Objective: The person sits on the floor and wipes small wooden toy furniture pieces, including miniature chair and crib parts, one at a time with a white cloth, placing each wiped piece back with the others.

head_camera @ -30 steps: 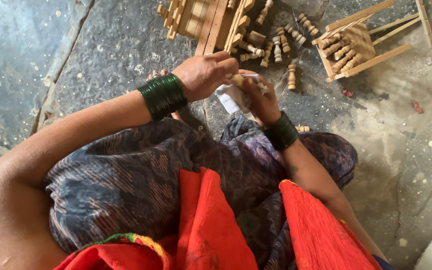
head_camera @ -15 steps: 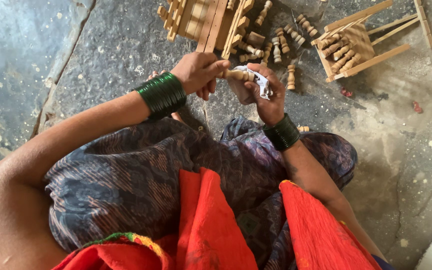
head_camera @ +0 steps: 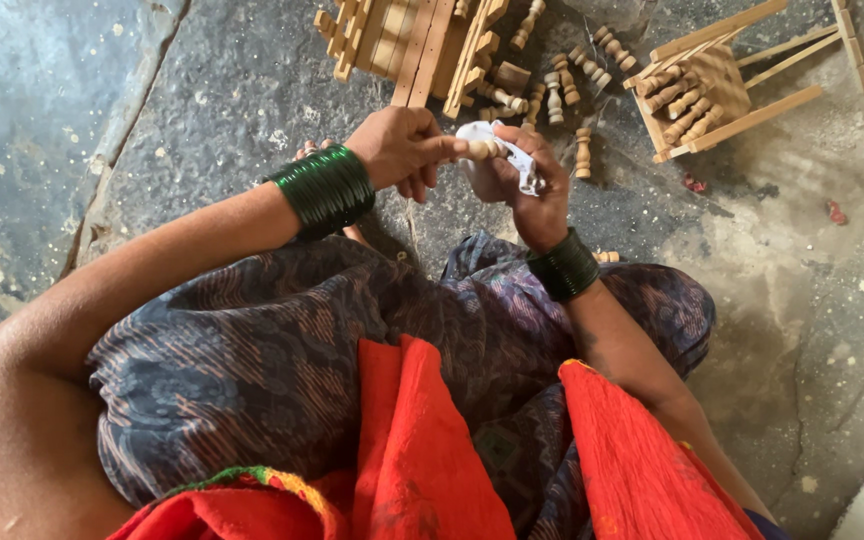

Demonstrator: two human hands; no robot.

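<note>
I am sitting on the stone floor [head_camera: 202, 90], working just above the middle of the frame. My left hand [head_camera: 402, 145] is coming in from the left, its grip pinched shut on a small turned wooden peg [head_camera: 482, 149]; the peg's rounded end is poking out past my fingertips toward the right. My right hand [head_camera: 522, 180] is meeting it there, its grip closed around a white scrap of cloth or paper [head_camera: 512, 160], which is wrapping against the peg. Whether it is cloth or abrasive paper I cannot tell.

I judge I am rubbing the peg smooth, one piece out of many. The next move is calling for a turn of the peg in my left fingers, so that a fresh side is facing the scrap, with the right keeping light, even pressure.

Further up, wooden frames [head_camera: 422, 40] are lying at the top centre, loose pegs [head_camera: 552, 95] are scattered just right of them, and a small wooden rack [head_camera: 722, 80] holding more pegs is sitting at the upper right.
</note>
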